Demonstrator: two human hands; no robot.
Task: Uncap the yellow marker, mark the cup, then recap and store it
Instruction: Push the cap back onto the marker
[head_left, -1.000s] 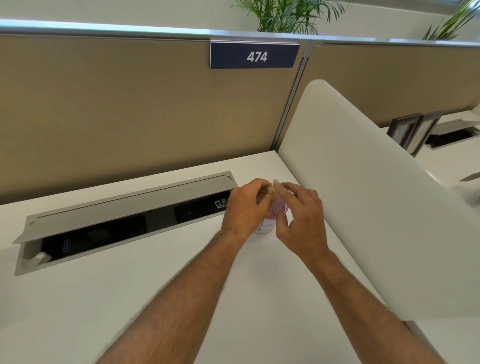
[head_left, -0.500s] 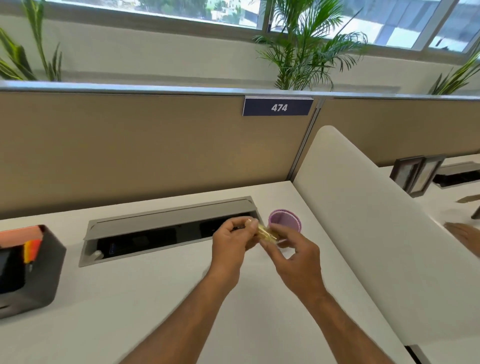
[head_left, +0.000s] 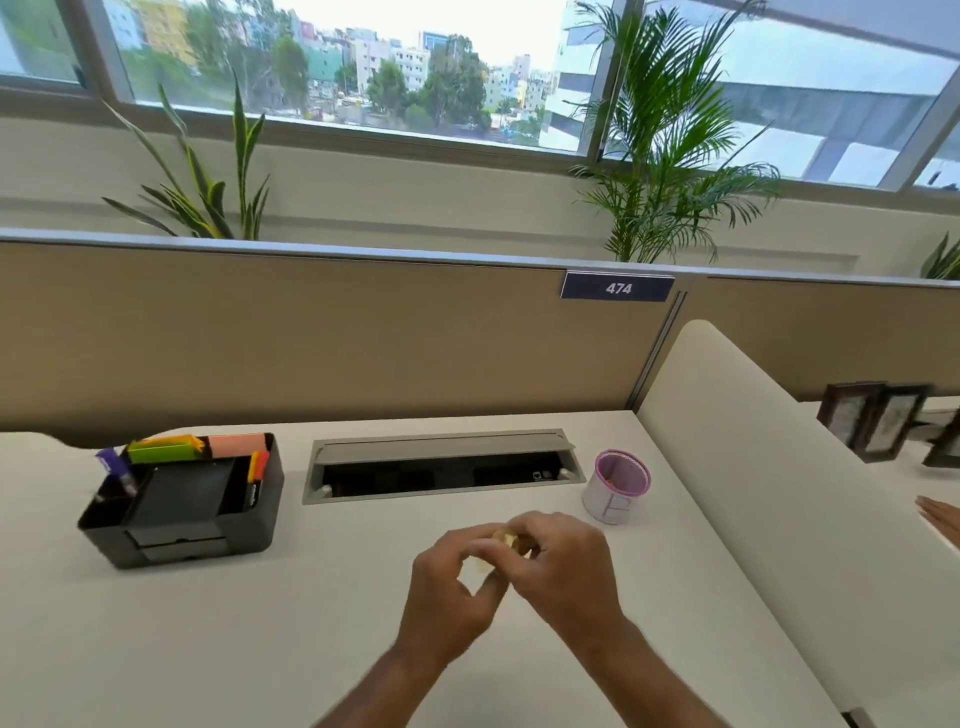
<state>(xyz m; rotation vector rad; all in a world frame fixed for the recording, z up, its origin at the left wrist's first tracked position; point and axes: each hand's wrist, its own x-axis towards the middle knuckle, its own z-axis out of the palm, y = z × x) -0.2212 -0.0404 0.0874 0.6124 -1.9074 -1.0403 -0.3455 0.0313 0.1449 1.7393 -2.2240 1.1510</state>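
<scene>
Both my hands meet over the white desk, just in front of me. My left hand and my right hand pinch a small yellow marker between them; only a blurred yellow bit shows between the fingers. Whether its cap is on or off is hidden. The cup, white with a purple rim and faint lines on its side, stands upright on the desk to the upper right of my hands, apart from them.
A black desk organiser with sticky notes and markers sits at the left. An open grey cable tray lies behind my hands. A white divider panel borders the right. Another person's hand shows at the right edge.
My hands have drawn back from the cup toward me with the marker, and the view has tilted up and left, so the organiser and window are in sight.
</scene>
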